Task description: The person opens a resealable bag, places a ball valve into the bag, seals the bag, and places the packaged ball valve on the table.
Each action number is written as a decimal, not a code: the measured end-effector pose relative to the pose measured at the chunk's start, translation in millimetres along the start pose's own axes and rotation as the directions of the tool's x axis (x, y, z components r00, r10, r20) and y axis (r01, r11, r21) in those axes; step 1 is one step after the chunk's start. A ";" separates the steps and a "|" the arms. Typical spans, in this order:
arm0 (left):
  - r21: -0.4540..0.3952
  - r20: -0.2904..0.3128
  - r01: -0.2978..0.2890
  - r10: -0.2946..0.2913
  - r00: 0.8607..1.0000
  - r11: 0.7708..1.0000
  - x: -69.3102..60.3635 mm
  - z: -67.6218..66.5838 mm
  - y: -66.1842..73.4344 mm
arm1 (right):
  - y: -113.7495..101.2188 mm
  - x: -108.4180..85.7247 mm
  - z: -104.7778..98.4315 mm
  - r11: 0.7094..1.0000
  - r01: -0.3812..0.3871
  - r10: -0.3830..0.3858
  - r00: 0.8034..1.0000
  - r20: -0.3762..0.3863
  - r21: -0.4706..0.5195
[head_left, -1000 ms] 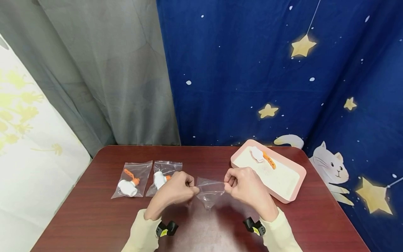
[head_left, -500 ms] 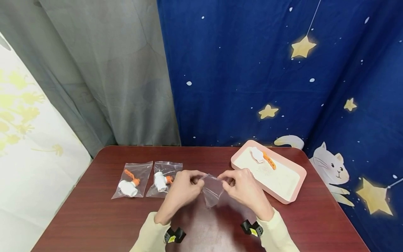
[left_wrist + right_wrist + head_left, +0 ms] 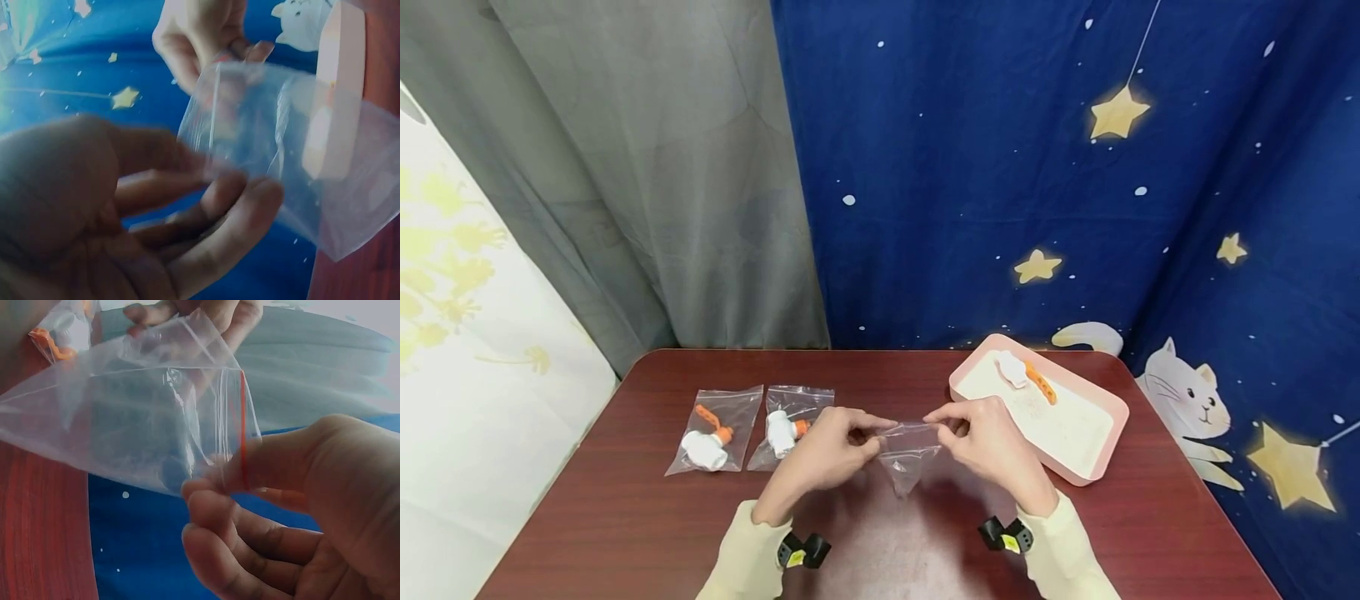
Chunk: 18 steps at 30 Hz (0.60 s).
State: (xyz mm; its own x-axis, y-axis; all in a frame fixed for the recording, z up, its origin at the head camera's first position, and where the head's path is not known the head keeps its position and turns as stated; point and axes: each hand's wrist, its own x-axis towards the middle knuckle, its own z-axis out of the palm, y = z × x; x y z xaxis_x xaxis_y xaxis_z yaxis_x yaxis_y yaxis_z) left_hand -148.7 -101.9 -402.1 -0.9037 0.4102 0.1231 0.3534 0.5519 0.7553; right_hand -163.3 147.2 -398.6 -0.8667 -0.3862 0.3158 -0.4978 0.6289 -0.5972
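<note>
A clear zip bag hangs by its mouth between both hands, above the middle of the table, with no content visible in it. My left hand pinches one end of the top edge between thumb and fingers. The other end is pinched by my right hand. In the right wrist view a red line runs along the bag's mouth. To the left lie two clear bags, the outer one and the inner one. Each contains a white plastic valve with an orange handle; my left hand partly covers the inner bag.
A pink tray with a pale bottom stands at the right of the table. Inside it, near the far end, lies another white valve with an orange handle. Grey and blue curtains hang behind the table.
Both hands first came closer together and tilted the bag, then spread slightly apart again. The bag's top edge now runs level between them. The tray and the two filled bags have stayed put.
</note>
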 end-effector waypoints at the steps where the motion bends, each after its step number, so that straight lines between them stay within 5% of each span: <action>1: -0.007 0.023 -0.021 0.022 0.999 1.000 -0.5 -2.9 -1.4 | 0.9 0.1 -0.7 1.000 -0.007 0.007 1.000 0.009 0.012; 5: -0.041 0.077 -0.077 0.080 0.994 0.996 -1.5 -10.4 -4.7 | 2.2 0.5 -2.4 0.999 -0.024 0.022 0.998 0.051 0.045; 10: -0.105 0.067 -0.092 0.099 0.993 0.990 0.2 -7.7 -5.7 | 3.7 0.6 -3.5 0.998 0.001 -0.005 0.997 0.078 0.059; 18: -0.171 0.014 -0.040 0.043 0.999 0.985 4.0 2.3 -3.5 | 10.7 2.5 -3.4 0.994 0.004 -0.016 0.994 0.107 0.108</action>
State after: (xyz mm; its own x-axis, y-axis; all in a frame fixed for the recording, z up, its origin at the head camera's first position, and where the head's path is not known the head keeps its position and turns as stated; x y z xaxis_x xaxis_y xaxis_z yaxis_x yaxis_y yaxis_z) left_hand -153.0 -100.5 -405.7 -0.8842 0.4437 0.1462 0.3426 0.4032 0.8485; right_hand -170.9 155.2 -401.7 -0.8504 -0.4659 0.2444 -0.4948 0.5506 -0.6723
